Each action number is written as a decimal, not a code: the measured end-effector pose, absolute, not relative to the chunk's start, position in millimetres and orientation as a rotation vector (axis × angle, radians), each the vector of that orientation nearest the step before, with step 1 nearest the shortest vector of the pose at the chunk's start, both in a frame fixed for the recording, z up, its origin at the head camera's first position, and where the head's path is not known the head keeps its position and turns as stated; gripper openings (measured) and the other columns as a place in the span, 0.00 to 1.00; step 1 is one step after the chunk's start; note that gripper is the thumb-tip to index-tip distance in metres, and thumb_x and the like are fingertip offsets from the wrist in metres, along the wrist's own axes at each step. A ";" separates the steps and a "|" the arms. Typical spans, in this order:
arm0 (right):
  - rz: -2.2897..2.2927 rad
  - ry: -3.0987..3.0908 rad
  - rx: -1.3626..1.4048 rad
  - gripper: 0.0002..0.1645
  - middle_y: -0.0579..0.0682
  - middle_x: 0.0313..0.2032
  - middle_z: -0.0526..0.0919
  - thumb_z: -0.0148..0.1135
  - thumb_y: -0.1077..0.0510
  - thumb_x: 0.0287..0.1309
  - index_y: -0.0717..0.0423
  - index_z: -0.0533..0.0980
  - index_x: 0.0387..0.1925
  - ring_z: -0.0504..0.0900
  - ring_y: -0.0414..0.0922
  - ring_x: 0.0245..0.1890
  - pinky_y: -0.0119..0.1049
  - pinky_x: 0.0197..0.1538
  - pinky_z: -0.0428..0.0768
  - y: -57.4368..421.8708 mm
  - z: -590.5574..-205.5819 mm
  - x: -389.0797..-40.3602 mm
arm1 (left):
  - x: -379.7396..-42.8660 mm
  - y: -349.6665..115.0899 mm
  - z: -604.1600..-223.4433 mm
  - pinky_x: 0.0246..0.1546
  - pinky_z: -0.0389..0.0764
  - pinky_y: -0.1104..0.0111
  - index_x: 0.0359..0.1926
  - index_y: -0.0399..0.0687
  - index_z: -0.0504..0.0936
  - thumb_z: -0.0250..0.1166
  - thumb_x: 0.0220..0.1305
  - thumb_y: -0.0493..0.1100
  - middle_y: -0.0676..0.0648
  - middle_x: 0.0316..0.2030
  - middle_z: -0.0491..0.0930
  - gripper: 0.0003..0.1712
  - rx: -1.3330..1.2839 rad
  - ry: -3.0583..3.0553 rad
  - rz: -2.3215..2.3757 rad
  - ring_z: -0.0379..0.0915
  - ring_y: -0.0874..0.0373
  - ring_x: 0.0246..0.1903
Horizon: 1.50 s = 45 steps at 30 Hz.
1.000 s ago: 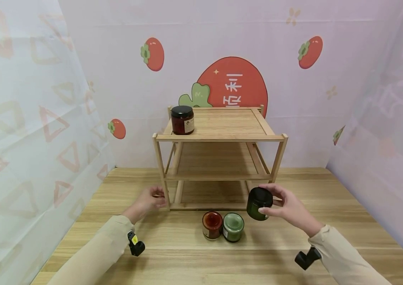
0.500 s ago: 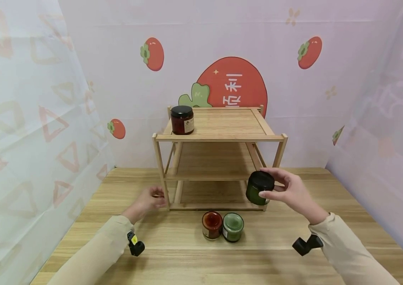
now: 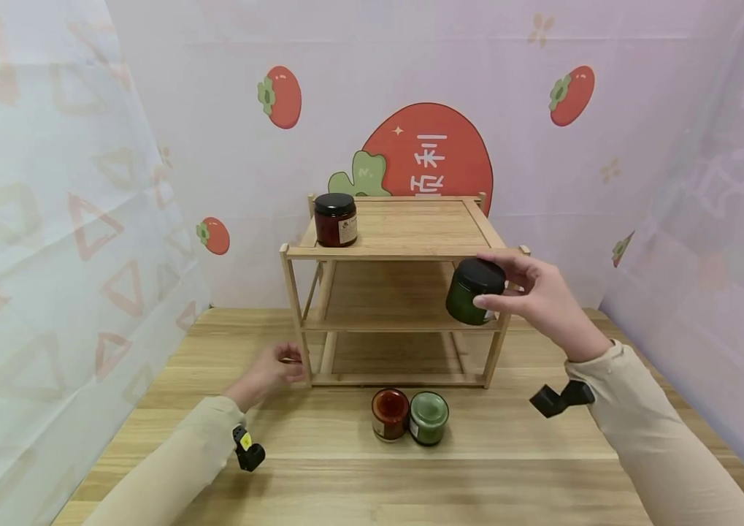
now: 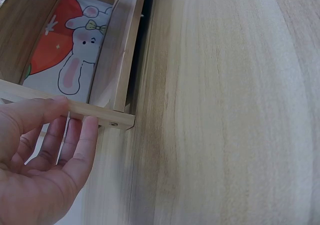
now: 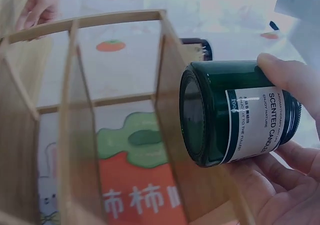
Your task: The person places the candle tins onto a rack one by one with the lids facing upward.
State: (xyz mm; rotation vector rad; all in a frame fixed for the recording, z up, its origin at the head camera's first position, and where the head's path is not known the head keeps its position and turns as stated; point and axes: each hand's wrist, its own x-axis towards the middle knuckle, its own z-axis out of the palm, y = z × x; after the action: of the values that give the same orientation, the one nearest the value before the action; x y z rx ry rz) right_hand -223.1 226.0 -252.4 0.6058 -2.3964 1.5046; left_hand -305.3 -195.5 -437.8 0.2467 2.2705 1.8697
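My right hand [image 3: 542, 301] grips a dark green scented candle jar [image 3: 466, 301] with a black lid, thumb on one side and fingers on the other. It is held up in front of the right side of the wooden shelf [image 3: 404, 253], a little below its top tier. In the right wrist view the candle's white label [image 5: 252, 125] shows. My left hand [image 3: 274, 374] holds the shelf's left front post low down; in the left wrist view thumb and fingers pinch the post [image 4: 95, 111]. A dark red candle jar [image 3: 336, 223] with a black lid stands on the top tier's left.
On the table [image 3: 358, 489], in front of the shelf, a red-brown jar [image 3: 390, 415] and a lighter green jar [image 3: 428, 418] stand side by side. A printed cloth [image 3: 214, 146] hangs behind and at both sides.
My right hand has lifted the green candle jar from near table height to just below the top tier. The left hand stays at the post, and the other jars have not moved.
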 end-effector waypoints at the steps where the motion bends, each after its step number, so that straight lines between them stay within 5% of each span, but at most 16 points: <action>1: 1.506 -2.399 0.598 0.36 0.43 0.52 0.80 0.73 0.61 0.50 0.54 0.72 0.62 0.81 0.31 0.48 0.25 0.42 0.84 223.9 -248.0 -224.5 | -305.3 -195.6 -437.7 0.47 0.85 0.62 0.53 0.25 0.68 0.58 0.60 0.22 0.36 0.46 0.74 0.20 0.250 2.272 1.869 0.76 0.54 0.41; 26: 1.475 -2.420 0.571 0.37 0.47 0.56 0.79 0.75 0.49 0.48 0.46 0.73 0.61 0.79 0.39 0.54 0.30 0.55 0.78 174.6 -176.1 -262.8 | -306.1 -197.7 -438.0 0.46 0.85 0.64 0.53 0.26 0.67 0.58 0.61 0.23 0.37 0.46 0.73 0.20 0.250 2.255 1.873 0.75 0.55 0.41; 45: 1.611 -2.343 0.546 0.37 0.51 0.51 0.81 0.77 0.54 0.45 0.50 0.75 0.59 0.80 0.44 0.48 0.35 0.52 0.78 130.0 -161.2 -299.4 | -307.7 -196.8 -437.7 0.50 0.84 0.61 0.55 0.26 0.66 0.56 0.62 0.22 0.37 0.48 0.72 0.20 0.222 2.228 1.892 0.76 0.53 0.43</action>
State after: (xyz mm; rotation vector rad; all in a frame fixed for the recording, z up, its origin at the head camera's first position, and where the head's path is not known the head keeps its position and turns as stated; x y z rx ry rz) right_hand -299.4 130.0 -161.2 0.5461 -2.3432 1.6108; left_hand -307.7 -196.8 -437.7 0.2218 2.2276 1.8918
